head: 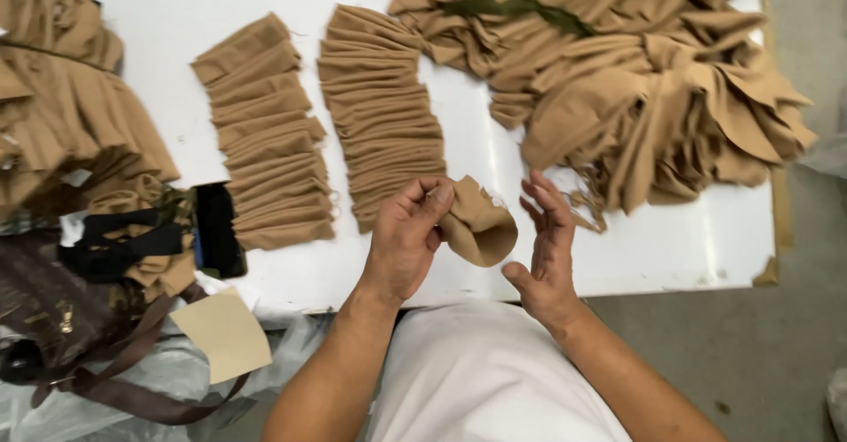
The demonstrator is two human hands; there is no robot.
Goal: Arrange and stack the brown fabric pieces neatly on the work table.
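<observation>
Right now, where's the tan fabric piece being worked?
Head view, centre: the tan fabric piece is pinched in the left hand, beside the open right hand, above the white table's near edge.

Bare table right; fabric rows, heap block ahead.

Bright, even light falls from above onto my white table, which glares near its far edge. Shadows under the tan cloth stacks are soft, and my hands look slightly motion-blurred.
</observation>
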